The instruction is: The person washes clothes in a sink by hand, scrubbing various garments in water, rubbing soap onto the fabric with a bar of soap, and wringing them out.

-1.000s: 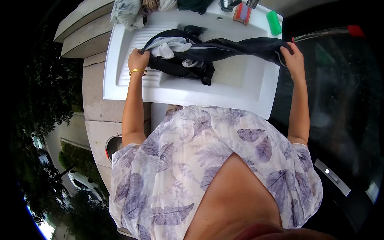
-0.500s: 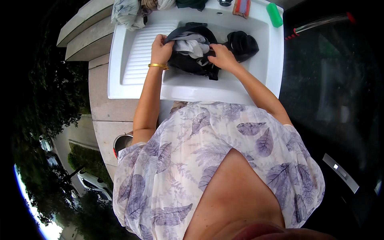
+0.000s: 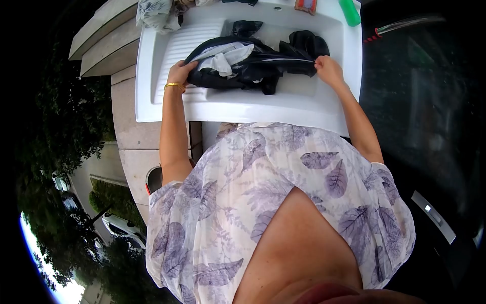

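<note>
A wet black garment (image 3: 258, 67) with a pale grey-white inner side (image 3: 225, 54) is stretched sideways across the white sink (image 3: 238, 107). My left hand (image 3: 179, 74) grips its left end, beside the ribbed washboard (image 3: 195, 35). At the far end, the closed fingers of my right hand (image 3: 329, 70) pinch the garment's edge, and a thin light line runs along the cloth towards them. Behind that edge lies a bunched dark cloth (image 3: 308, 43); I cannot tell whether it belongs to the same garment. Shallow water shows beneath the cloth.
Several bundled clothes, including a patterned light one (image 3: 153, 14), lie along the sink's back left rim. A red-edged packet (image 3: 306, 6) and a green bottle-like object (image 3: 349, 12) are at the back right. A clear hose (image 3: 410, 24) extends to the right.
My hands have moved apart, the left one leftward and the right one rightward to the sink's right side. The bunched garment is now drawn out lengthwise between them.
</note>
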Demonstrator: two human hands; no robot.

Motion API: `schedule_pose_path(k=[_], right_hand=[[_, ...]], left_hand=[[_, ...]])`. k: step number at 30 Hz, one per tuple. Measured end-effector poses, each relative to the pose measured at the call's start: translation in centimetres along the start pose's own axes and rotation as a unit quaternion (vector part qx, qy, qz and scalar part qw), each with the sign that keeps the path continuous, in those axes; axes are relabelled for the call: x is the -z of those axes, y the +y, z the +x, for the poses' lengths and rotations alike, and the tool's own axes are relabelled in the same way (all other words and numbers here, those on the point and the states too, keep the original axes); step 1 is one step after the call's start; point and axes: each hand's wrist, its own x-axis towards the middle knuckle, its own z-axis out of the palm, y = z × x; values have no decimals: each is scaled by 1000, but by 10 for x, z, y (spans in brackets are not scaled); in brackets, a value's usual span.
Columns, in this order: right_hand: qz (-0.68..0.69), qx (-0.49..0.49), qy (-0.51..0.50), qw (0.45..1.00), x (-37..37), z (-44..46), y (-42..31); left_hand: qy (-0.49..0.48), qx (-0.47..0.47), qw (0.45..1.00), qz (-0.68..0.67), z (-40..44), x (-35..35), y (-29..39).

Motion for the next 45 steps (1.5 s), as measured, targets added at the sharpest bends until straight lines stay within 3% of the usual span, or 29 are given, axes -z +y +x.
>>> schedule_pose_path(k=[3,4,6,7,10,14,16,19,20,21,22,23,26,33,36,37,38,39,41,44,45], right_hand=[[20,69,31,997,2,-4,-14],[19,125,50,991,4,-2,-26],[16,234,89,968,7,5,-53],[39,267,94,958,4,8,-68],[54,368,138,918,-17,28,-105],[17,412,144,899,-46,50,-128],[81,402,156,899,-56,59,-128],[239,345,171,891,-57,66,-122],[342,273,113,892,-48,63,-119],[437,196,50,876,-32,55,-116],[523,114,-11,845,-19,51,-111],[625,86,-61,774,-9,52,-103],[694,55,-78,714,16,40,-100],[664,53,45,745,36,38,-62],[615,-55,117,778,35,44,-37],[589,-113,146,787,37,43,-27],[560,-170,173,792,38,43,-17],[451,-168,231,845,34,43,-6],[212,-156,336,904,19,43,12],[112,-12,330,937,20,22,-24],[204,70,267,939,14,18,-35]], left_hand=[[6,-41,995,89,-6,-9,9],[56,-108,982,146,-6,-12,7],[150,-239,924,257,-13,-23,8],[215,-301,850,376,-23,-29,14],[119,-537,764,337,-55,-45,36],[-1,-503,697,511,-79,-66,25],[33,-554,664,500,-71,-66,14],[31,-607,739,290,-28,-56,-5],[19,-507,847,157,-31,-58,-2],[6,-386,922,17,-41,-61,5],[-8,-251,960,-125,-46,-63,11],[5,-225,964,-142,-44,-62,15],[-23,-214,962,-171,-45,-76,25],[-145,-165,955,-200,-44,-112,45],[-72,-220,972,-50,-52,-115,52],[-25,-299,954,15,-43,-111,41],[-20,-279,958,68,-44,-103,36],[-15,-259,958,119,-47,-92,32],[-6,-204,954,222,-58,-77,20],[-86,-94,902,411,-76,-72,4],[-96,-107,880,453,-77,-74,5]])
